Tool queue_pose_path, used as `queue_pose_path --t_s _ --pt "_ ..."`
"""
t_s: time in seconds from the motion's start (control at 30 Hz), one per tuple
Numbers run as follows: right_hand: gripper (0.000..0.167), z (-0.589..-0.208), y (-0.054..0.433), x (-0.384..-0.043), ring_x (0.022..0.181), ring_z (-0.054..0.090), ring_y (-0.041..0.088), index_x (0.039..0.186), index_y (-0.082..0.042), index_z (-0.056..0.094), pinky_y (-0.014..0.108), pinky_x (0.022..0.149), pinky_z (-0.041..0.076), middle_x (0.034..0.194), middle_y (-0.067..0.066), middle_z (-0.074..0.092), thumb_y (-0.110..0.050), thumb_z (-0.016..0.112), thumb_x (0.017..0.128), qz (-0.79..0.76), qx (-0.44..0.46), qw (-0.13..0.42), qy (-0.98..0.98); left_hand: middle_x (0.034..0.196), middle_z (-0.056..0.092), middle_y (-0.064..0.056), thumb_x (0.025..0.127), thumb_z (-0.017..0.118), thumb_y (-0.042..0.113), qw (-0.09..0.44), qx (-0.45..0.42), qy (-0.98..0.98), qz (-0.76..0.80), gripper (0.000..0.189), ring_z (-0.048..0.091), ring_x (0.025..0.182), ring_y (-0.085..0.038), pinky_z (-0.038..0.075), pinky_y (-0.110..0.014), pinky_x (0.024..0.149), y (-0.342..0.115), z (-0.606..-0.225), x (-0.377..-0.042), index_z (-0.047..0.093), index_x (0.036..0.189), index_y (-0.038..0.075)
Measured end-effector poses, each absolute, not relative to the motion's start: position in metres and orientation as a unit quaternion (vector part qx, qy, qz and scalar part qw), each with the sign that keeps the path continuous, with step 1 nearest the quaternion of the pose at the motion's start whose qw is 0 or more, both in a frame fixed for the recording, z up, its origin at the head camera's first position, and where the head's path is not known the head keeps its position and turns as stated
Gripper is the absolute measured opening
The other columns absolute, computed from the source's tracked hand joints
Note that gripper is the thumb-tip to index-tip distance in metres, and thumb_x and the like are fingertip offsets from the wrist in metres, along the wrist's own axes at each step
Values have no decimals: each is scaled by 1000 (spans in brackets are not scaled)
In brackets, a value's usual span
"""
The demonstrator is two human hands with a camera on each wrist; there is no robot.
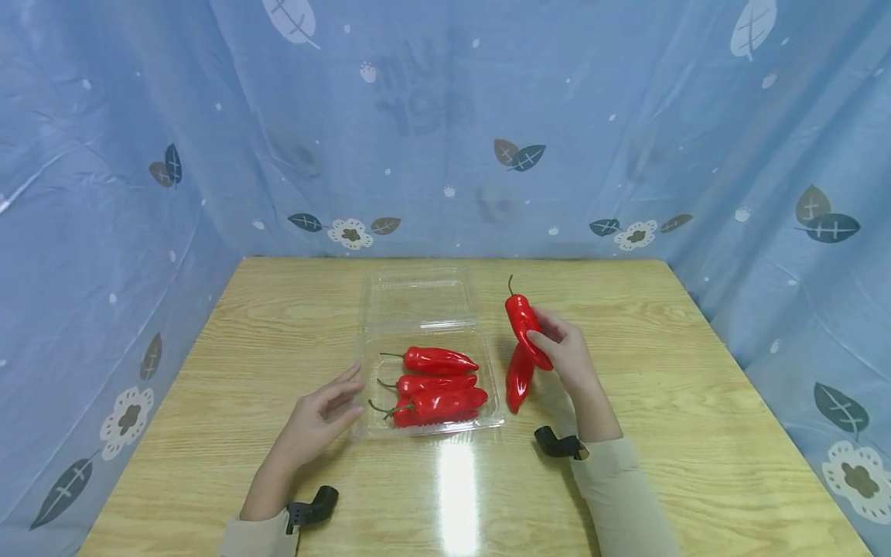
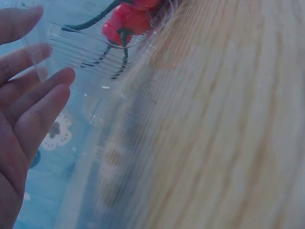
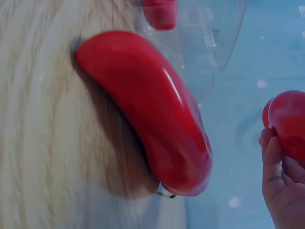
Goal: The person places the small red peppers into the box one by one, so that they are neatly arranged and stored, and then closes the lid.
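Note:
In the head view my right hand (image 1: 567,357) grips a red pepper (image 1: 522,317) between thumb and fingers, its thin stem pointing away from me. Below it, a second red pepper (image 3: 143,105) lies on the table, partly covered by the held one in the head view. Several red peppers (image 1: 440,360) lie crosswise in a clear plastic clamshell box (image 1: 493,371), stems to the left. At the box's left wall is my left hand (image 1: 316,422), its fingers extended and spread; in the left wrist view the fingertips (image 2: 64,76) overlap the clear plastic.
The box's clear lid (image 1: 419,302) is folded back, away from me. All of this stands on a wood-grain table (image 1: 278,325). Blue patterned cloth (image 1: 445,116) hangs behind and along both sides.

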State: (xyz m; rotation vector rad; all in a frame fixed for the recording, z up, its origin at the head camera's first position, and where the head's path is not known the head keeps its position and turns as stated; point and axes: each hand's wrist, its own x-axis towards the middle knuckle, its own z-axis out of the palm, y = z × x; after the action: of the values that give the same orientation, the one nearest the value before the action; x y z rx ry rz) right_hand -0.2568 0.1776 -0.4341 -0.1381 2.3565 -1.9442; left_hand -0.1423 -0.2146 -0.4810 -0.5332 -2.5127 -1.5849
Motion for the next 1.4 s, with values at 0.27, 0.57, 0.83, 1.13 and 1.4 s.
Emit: queue_pose_path --t_s 0.27,0.57,0.83,1.13,1.4 --pt "49 -436 174 -255 115 52 23 141 -5 44 14 86 52 136 19 51 -13 57 94 -634 -83 43 767 149 39 -10 91 64 15 62 -180 -832 -521 37 50 126 -30 48 -22 100 -215 -483 -143 58 122 -3" --pt "50 -436 169 -250 104 57 13 139 -4 46 16 83 54 132 21 53 -14 60 93 -624 -113 54 772 150 38 -13 91 62 9 61 -186 -834 -515 34 51 125 -30 49 -37 99 -214 -484 -140 57 122 -4" --pt "49 -437 164 -251 99 58 11 139 -4 47 17 81 55 128 22 55 -14 61 92 -618 -121 53 775 148 38 -19 90 62 5 63 -177 -834 -518 34 51 123 -33 49 -42 97 -208 -473 -136 57 121 -7" --pt "48 -433 156 -246 103 58 25 137 -3 48 18 82 55 128 22 55 -9 62 91 -609 -147 56 778 149 40 -11 91 63 13 65 -184 -834 -516 35 52 123 -29 51 -36 97 -215 -482 -141 58 122 -3" --pt "48 -434 147 -243 107 58 32 137 -5 49 22 84 56 130 20 56 -9 63 90 -601 -167 67 778 148 40 -15 91 64 9 65 -182 -834 -517 33 52 123 -31 51 -38 97 -211 -473 -138 58 120 -5"
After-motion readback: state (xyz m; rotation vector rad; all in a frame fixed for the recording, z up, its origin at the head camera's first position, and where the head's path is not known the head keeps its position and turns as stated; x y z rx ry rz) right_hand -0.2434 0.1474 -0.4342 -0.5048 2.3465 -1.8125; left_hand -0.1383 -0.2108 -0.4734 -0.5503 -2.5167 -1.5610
